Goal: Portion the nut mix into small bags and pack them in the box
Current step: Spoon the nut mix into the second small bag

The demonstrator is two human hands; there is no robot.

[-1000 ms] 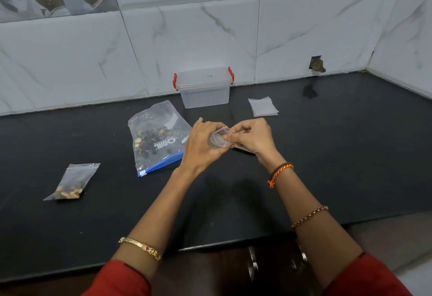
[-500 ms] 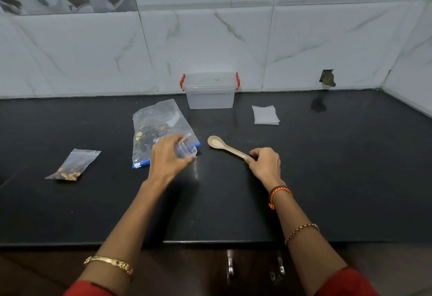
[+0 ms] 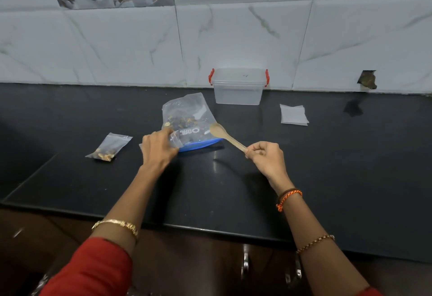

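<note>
Now, nut mix: sits in the big clear bag (image 3: pixel 187 122) with a blue zip edge, lying flat on the black counter (image 3: pixel 327 178) in front of the box (image 3: pixel 238 90).
Small bag: an empty clear one (image 3: pixel 175 139) is pinched in the left hand (image 3: pixel 159 148), right at the big bag's near edge.
Spoon: a wooden spoon (image 3: pixel 225 135) is gripped by its handle end in the right hand (image 3: pixel 266 160), bowl raised over the big bag's corner.
Filled bag: one portion (image 3: pixel 108 147) lies to the left, well apart from the box.
Spare bags: a flat stack (image 3: pixel 293 114) lies right of the box.
Step, by my judgement: scoop nuts into the small bag; hold its mouth wide and steady, bring level spoonfuls.
Pose: both forearms reach forward, left wrist turned inward, right fingers curled round the handle.
Box: lid on, red clips, against the wall.
</note>
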